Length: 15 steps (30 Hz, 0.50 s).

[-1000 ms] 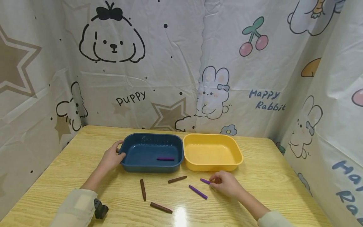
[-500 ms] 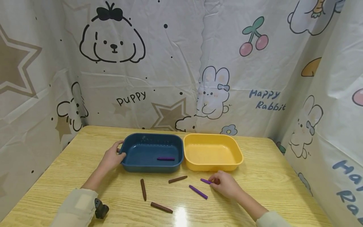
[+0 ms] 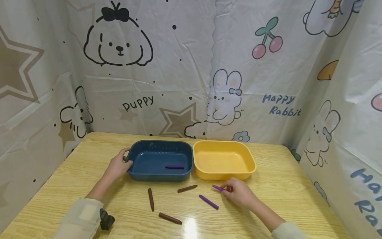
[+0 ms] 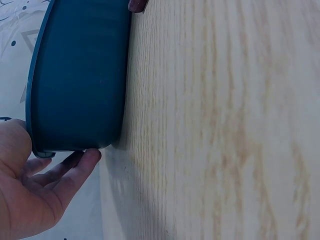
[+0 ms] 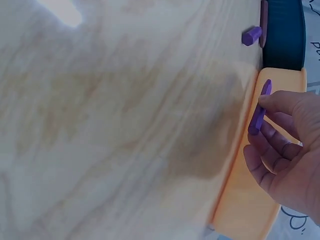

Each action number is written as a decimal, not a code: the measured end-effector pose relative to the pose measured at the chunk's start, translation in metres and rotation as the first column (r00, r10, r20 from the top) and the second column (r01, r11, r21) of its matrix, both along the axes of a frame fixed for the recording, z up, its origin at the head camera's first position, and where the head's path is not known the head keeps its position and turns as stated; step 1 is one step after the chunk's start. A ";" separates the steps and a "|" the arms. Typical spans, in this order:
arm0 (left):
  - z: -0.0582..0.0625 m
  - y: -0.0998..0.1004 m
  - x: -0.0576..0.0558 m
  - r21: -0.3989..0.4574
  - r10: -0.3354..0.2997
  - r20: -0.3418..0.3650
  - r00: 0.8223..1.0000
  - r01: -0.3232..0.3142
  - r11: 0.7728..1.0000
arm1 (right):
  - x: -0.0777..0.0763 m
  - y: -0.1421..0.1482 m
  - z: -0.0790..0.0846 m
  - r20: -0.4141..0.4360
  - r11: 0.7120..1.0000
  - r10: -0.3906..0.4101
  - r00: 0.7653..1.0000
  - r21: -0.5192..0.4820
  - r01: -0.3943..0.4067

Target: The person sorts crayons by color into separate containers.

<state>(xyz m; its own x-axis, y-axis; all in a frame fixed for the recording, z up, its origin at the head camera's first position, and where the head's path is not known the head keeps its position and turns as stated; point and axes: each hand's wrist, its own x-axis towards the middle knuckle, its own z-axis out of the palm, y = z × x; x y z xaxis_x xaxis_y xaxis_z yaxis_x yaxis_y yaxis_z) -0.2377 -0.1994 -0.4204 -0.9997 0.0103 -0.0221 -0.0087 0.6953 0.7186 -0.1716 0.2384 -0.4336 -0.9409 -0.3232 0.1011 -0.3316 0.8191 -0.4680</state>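
Note:
My left hand (image 3: 117, 165) grips the left end of the dark blue tray (image 3: 159, 178), its thumb over the rim and its other fingers against the outer wall, as the left wrist view shows. Between thumb and fingers, my right hand (image 3: 239, 192) pinches a purple crayon (image 5: 260, 110) just in front of the yellow tray (image 3: 225, 175). Inside the blue tray lies another purple crayon (image 3: 174, 167). A further purple crayon (image 3: 209, 201) rests on the table, left of my right hand.
Three brown crayons lie on the wooden table (image 3: 268, 199): one upright in view (image 3: 151, 199), one near the trays (image 3: 187, 189), one closer to me (image 3: 170, 218). The two trays stand side by side before a patterned cloth (image 3: 179, 66).
The right hand has risen slightly, bringing the pinched purple crayon up with it from the table. The left hand and both trays have stayed in place.

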 end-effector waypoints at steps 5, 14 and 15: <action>0.003 0.000 0.001 -0.007 -0.001 -0.002 1.000 0.001 1.000 | -0.002 0.000 0.009 -0.018 1.000 0.023 1.000 0.018 -0.023; 0.003 0.001 0.001 -0.007 0.001 -0.001 1.000 -0.001 1.000 | -0.003 -0.004 0.024 -0.028 0.999 0.052 0.998 0.019 -0.051; 0.003 0.001 0.001 -0.009 0.002 -0.002 1.000 -0.002 1.000 | -0.003 -0.004 0.026 -0.031 0.998 0.053 0.998 0.021 -0.053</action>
